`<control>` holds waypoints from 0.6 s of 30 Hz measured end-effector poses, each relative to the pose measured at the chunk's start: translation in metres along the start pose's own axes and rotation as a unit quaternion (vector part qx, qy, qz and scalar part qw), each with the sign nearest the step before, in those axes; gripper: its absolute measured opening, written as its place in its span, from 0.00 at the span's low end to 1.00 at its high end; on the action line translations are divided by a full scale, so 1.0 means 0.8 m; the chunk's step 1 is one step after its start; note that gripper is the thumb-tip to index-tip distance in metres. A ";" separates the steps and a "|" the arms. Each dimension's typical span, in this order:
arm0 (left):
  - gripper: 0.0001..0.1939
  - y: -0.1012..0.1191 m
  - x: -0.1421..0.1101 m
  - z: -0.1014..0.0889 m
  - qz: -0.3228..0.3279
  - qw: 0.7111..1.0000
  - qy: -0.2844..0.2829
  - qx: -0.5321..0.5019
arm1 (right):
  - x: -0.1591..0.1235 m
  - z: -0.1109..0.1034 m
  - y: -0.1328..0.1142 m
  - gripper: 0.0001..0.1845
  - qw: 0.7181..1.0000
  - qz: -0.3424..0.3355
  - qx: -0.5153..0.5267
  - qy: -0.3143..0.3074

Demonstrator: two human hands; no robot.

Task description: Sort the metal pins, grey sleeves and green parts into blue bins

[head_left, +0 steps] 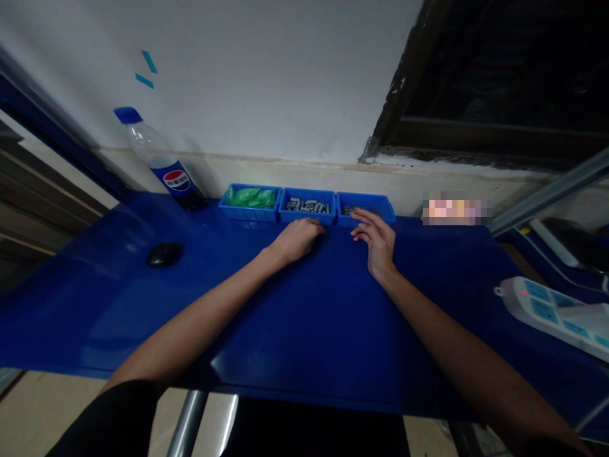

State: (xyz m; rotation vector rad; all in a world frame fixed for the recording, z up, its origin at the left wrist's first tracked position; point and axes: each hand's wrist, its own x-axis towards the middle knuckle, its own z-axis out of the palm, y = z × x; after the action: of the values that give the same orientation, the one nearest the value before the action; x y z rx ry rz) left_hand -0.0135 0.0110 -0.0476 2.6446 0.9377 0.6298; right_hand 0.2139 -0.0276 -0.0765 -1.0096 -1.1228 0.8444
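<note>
My left hand (299, 241) rests near the blue table, in front of the middle blue bin (307, 217), which holds small grey parts (308, 205). Its fingers curl downward and together, and whatever they may hold is hidden. Beside the right blue bin (387, 212) is my right hand (379, 240), fingers apart, the upper fingertips reaching over the bin's front rim. Nothing shows between them. Small metal pieces (351, 209) lie in that bin, partly covered by the hand. The left blue bin (250, 213) contains green plastic packets (251, 197).
A Pepsi bottle (177, 179) leans in view at the back left, with a black mouse (163, 254) in front. A white power strip (552, 311) lies on the right. The wall (285, 82) rises behind the blue table (309, 336). A blurred-out object (457, 211) stands back right.
</note>
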 end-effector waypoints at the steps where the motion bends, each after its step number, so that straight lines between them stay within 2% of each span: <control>1: 0.18 -0.001 0.000 0.001 0.009 1.000 -0.003 0.004 | 0.000 0.000 0.000 0.18 1.000 0.002 -0.001 -0.003; 5: 0.21 0.000 0.001 0.003 0.032 0.999 0.000 -0.011 | 0.000 0.001 0.000 0.16 1.000 0.008 0.002 -0.007; 11: 0.19 0.004 0.002 0.002 0.012 0.998 0.026 -0.062 | 0.000 0.001 -0.001 0.13 1.000 0.009 0.002 -0.015; 14: 0.17 0.005 0.005 -0.001 -0.007 0.993 0.058 -0.098 | 0.001 0.002 -0.003 0.12 1.000 0.010 0.012 -0.013; 18: 0.18 0.008 0.007 -0.009 -0.026 0.973 0.117 -0.196 | 0.000 0.005 -0.005 0.11 1.000 0.017 0.011 -0.020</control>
State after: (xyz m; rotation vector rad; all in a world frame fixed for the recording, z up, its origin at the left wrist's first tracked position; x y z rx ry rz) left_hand -0.0097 0.0109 -0.0368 2.2231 0.8375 1.0149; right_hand 0.2103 -0.0281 -0.0724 -0.9989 -1.1309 0.9066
